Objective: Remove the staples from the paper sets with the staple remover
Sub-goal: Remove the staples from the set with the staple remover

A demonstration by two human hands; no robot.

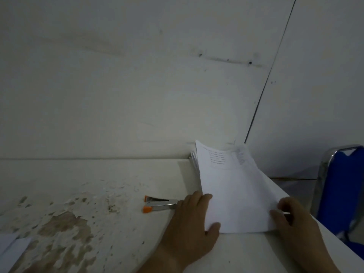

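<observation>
Both hands are working the white printed paper set (234, 194), which is lying on the right part of the white tabletop (88, 174), its long side running away from the person and its far end nearly reaching the white wall (137, 75). Printed lines are showing at the far end of the top sheet, too blurred to read. More sheet edges are fanning out under the far left corner, so the paper set is sitting on further paper. Left hand (192, 223) is lying relaxed over the near left edge, thumb resting on the near left corner and fingertips touching the left margin, pressing rather than grasping. Right hand (295, 219) is grasping the near right corner, with curled fingers and thumb pinching the sheet edge. Can't tell whether a staple is sitting under that pinch. The silver metal staple remover with orange tips (160, 204) is lying flat on the tabletop just left of the left hand, orange ends pointing left, its right end touching or slipping behind the knuckles, nobody holding it. The tabletop paint is peeling in brown patches at the near left. Another white sheet (13, 251) is poking in at the bottom left corner. A blue chair with a chrome frame (342, 190) is standing beyond the table's right edge.
</observation>
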